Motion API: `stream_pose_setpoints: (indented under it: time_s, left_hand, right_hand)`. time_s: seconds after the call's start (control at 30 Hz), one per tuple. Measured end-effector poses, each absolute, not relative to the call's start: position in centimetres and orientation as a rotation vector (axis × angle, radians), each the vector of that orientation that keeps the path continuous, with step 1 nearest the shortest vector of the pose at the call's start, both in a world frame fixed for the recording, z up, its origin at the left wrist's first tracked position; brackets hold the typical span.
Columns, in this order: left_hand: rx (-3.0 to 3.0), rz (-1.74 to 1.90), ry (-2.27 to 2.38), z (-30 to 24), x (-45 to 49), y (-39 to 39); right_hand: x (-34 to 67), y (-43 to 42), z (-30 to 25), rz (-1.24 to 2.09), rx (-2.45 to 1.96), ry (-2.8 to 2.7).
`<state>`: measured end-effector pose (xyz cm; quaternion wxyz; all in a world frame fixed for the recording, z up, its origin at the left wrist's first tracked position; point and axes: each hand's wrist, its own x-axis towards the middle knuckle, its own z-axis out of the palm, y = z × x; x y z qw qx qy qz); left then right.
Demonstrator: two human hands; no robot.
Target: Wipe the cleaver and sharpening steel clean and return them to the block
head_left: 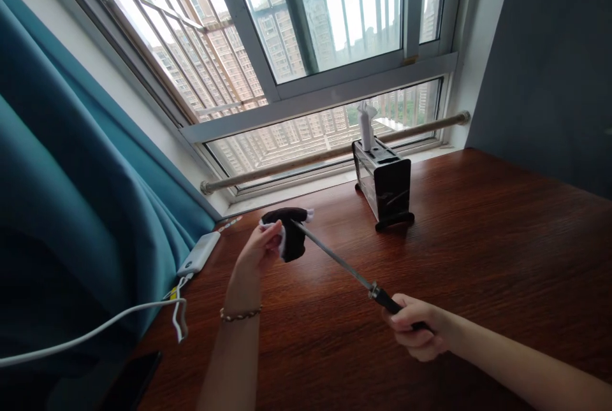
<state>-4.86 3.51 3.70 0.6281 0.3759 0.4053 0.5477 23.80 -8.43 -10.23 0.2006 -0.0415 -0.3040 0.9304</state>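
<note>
Black cloth with pale edging is pinched between the thumb and fingers of the left hand, lying just to the right of that hand, above the reddish wooden table. Slanting between the two hands, a slim metal rod meets the cloth at its far end; whether its tip goes beneath a fold cannot be told. The right hand, nearer the viewer and well apart from the cloth, has its fingers wrapped around the rod's black handle.
</note>
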Motion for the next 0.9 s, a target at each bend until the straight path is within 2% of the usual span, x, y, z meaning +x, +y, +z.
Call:
stream_pose_setpoints:
  time_s: [0.1, 0.3, 0.53, 0.63, 0.77, 0.83, 0.9]
  left_hand:
    - [0.871, 1.157, 0.775, 4.0, -2.8, 3.2]
    - [0.706, 1.223, 0.678, 3.2, -0.7, 3.2]
    - [1.072, 0.550, 0.634, -1.9, 5.6, -0.7]
    - [1.221, 0.554, 0.748, -2.8, 6.7, -1.2]
    - [1.219, 0.752, 0.878, -2.7, 6.6, -0.9]
    - [1.176, 0.810, 0.880, -2.6, 6.6, -0.7]
    - [1.156, 0.786, 0.855, -2.5, 6.7, -0.8]
  right_hand:
    - [24.2, -8.0, -10.9, 2.656, 0.115, -0.691]
    - [24.3, -7.8, -11.4, 2.632, 0.315, -0.598]
    - [24.3, -7.8, -11.5, 2.777, 0.531, -0.524]
    - [23.9, -8.0, -10.3, 2.660, 0.080, -0.722]
    - [23.2, -8.0, -8.3, 1.907, -0.757, -1.049]
    - [23.0, -7.9, -7.8, 1.668, -0.878, -1.145]
    - [22.8, -8.0, -7.8, 1.650, -0.851, -1.111]
